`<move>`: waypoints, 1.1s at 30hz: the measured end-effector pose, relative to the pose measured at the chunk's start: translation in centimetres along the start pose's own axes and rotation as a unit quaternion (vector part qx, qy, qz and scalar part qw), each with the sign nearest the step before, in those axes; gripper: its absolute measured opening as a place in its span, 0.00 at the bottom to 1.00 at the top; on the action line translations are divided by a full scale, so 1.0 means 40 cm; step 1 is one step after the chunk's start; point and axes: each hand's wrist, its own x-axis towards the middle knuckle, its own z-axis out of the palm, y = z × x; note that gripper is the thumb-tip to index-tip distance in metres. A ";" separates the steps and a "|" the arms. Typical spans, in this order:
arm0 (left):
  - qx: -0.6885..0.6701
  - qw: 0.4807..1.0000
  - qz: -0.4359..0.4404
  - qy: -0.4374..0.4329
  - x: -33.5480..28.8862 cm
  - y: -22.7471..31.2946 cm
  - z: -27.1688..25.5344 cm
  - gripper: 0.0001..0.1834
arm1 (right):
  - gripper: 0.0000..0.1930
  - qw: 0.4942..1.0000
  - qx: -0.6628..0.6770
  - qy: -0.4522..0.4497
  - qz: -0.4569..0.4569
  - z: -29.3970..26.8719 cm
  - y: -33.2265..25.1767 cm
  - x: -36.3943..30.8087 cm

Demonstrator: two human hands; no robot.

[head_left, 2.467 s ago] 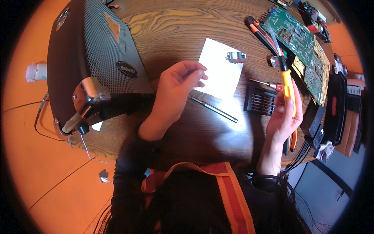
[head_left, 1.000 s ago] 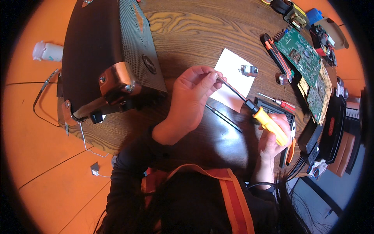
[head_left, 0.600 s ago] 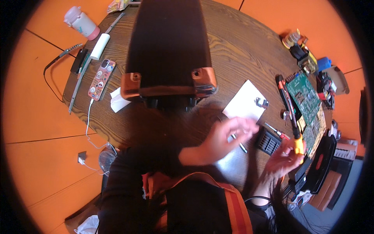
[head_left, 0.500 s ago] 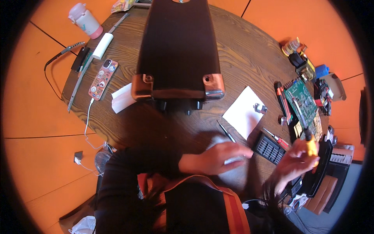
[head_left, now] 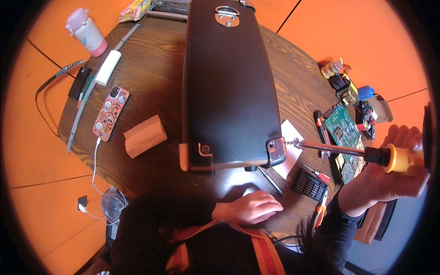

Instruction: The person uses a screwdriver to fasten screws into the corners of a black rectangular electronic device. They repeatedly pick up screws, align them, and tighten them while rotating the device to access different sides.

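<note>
My right hand (head_left: pixel 387 184) grips a screwdriver (head_left: pixel 334 147) by its yellow handle, with the metal shaft pointing left. At its tip hang small screw-like pieces, close to the near right corner of a black box (head_left: pixel 229 91). Metal guards cap the box's corners, and a metal latch or ring plate (head_left: pixel 227 16) sits on its top. Over the table below the box, my left hand (head_left: pixel 251 208) has its fingers curled together. A bit of something whitish shows at its upper edge; most of it is hidden.
To the right are a black bit case (head_left: pixel 310 184), a red-handled screwdriver (head_left: pixel 316 173), orange-handled pliers (head_left: pixel 320 211), a green circuit board (head_left: pixel 343 128) and white paper (head_left: pixel 286 167). A phone (head_left: pixel 110 114), brown paper (head_left: pixel 145 137), a metal strip (head_left: pixel 82 119) and a bottle (head_left: pixel 87 33) are at left.
My right hand has raised the screwdriver and swung its tip from pointing away to pointing left at the box corner. The view has shifted, and the box now appears lower and farther right.
</note>
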 end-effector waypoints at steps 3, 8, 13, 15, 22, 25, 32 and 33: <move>-0.017 1.000 -0.003 -0.003 0.005 0.001 -0.005 0.14 | 0.16 0.997 -0.057 -0.018 -0.039 0.015 -0.003 -0.007; -0.008 1.000 -0.020 0.012 0.005 0.002 0.000 0.13 | 0.10 0.950 -0.122 -0.286 -0.041 0.024 -0.060 0.033; -0.007 1.000 -0.021 0.005 -0.001 -0.003 0.002 0.15 | 0.37 0.785 -0.276 -0.554 0.042 0.013 -0.169 0.104; -0.010 1.000 -0.029 0.002 -0.003 -0.003 0.002 0.15 | 0.33 0.793 -0.253 -0.554 -0.018 0.014 -0.162 0.111; 0.001 1.000 -0.020 -0.005 -0.011 -0.004 0.004 0.14 | 0.26 0.937 -0.034 -0.309 -0.158 0.074 -0.046 0.035; -0.008 1.000 -0.016 -0.002 -0.009 -0.004 0.008 0.12 | 0.24 0.960 0.046 -0.236 -0.147 0.101 -0.009 0.040; -0.015 0.999 -0.028 -0.017 -0.009 0.002 0.000 0.12 | 0.24 0.959 0.106 -0.224 -0.139 0.117 0.002 0.061; -0.017 0.999 -0.026 -0.012 -0.008 0.002 0.000 0.12 | 0.24 0.948 0.120 -0.265 -0.133 0.116 0.000 0.059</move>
